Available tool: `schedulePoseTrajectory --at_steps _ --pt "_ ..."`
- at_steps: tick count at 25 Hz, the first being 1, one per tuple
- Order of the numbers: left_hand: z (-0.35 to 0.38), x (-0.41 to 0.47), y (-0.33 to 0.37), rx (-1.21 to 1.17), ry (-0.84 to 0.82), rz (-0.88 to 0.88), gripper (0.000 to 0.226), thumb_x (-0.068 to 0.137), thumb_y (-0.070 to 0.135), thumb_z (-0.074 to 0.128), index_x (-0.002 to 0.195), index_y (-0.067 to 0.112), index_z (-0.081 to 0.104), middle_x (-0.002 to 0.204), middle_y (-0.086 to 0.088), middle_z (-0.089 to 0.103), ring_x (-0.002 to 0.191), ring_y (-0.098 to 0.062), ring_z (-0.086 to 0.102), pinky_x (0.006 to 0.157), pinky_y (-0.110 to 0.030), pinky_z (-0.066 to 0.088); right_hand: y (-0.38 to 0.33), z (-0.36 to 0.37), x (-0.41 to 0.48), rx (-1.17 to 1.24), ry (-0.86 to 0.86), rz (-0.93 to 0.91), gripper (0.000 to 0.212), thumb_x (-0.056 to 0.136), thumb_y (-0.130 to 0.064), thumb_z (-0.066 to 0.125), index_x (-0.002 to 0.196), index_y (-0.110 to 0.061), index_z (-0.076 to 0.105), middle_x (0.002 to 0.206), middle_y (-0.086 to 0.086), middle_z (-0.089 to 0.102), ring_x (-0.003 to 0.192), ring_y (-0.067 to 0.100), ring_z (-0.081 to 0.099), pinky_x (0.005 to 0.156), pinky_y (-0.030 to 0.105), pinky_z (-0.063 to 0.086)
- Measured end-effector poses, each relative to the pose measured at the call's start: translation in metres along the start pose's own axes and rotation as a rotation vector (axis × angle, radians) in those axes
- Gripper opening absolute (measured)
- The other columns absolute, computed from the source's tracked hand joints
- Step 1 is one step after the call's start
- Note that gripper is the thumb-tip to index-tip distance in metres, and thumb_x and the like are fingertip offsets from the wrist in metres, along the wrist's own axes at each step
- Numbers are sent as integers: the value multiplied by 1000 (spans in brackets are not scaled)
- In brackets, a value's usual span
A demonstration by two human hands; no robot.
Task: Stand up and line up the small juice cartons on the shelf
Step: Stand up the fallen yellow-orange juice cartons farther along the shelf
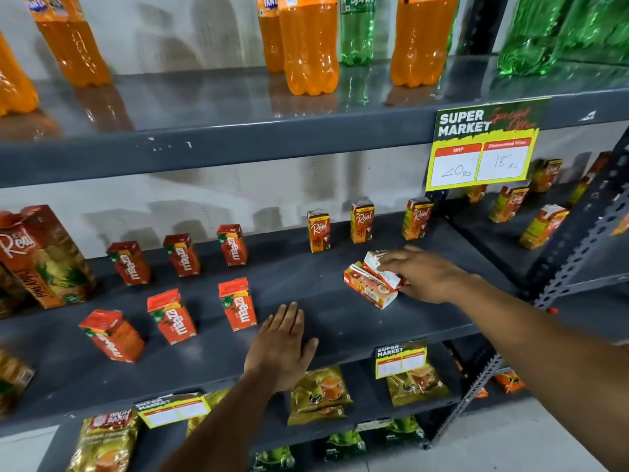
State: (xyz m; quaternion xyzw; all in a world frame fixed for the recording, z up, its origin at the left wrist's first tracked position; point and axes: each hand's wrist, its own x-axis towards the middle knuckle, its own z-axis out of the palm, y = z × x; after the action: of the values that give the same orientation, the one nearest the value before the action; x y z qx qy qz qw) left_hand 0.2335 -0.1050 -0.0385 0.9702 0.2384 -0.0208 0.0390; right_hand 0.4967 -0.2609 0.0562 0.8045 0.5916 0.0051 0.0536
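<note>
Fingers (391, 258) of right hand (422, 275) loosely curled over toppled cartons (371, 284) (left hand (282, 342) flat, empty).

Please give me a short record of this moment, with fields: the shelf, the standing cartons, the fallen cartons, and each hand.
shelf: dark middle shelf
standing cartons: six Maaza cartons in two rows; three Real cartons at the back
fallen cartons: small pile lying on its side
right hand: resting on the pile, grip not clear
left hand: flat and open on the shelf, holding nothing
</note>
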Motion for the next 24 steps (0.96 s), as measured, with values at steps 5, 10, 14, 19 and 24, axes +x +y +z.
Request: schedulePoseTrajectory --at_steps 5,10,14,19,24 --pt "2 1 0 -6 32 -7 99 72 69 -19 151 13 0 162 -3 -7 148 -17 -8 114 -31 -7 31 2 -3 338 233 312 58 74 -27 74 128 -27 53 133 5 48 117 27 54 94 36 48" --pt "2 0 2 -20 50 -8 105 67 69 -24 151 12 1 162 -3 -5 148 -17 -7 114 -31 -6 77 9 0 560 453 717 58 70 -26 82 122 -13 58 128 20 51 117 34 50 97 36 42" --pt "2 1 2 -21 63 -4 107 66 69 -26 152 12 4 162 -4 -3 148 -18 -5 114 -31 -6 79 9 2 454 241 615 64 70 -36 81 127 -20 55 135 17 43 123 34 47 102 40 42" --pt "7 2 0 -2 70 6 102 72 68 -23 152 11 5 162 -5 0 148 -20 -4 113 -31 -5 101 -21 13 308 -57 333 67 73 -17 75 134 -28 50 144 8 43 131 29 42 107 43 40" --pt "6 2 1 8 71 6 97 74 66 -19 151 12 4 162 -5 -2 148 -19 -5 114 -32 -4 114 -32 12 152 -128 150 32 86 -14 66 117 -21 66 130 5 60 119 23 55 99 36 44"
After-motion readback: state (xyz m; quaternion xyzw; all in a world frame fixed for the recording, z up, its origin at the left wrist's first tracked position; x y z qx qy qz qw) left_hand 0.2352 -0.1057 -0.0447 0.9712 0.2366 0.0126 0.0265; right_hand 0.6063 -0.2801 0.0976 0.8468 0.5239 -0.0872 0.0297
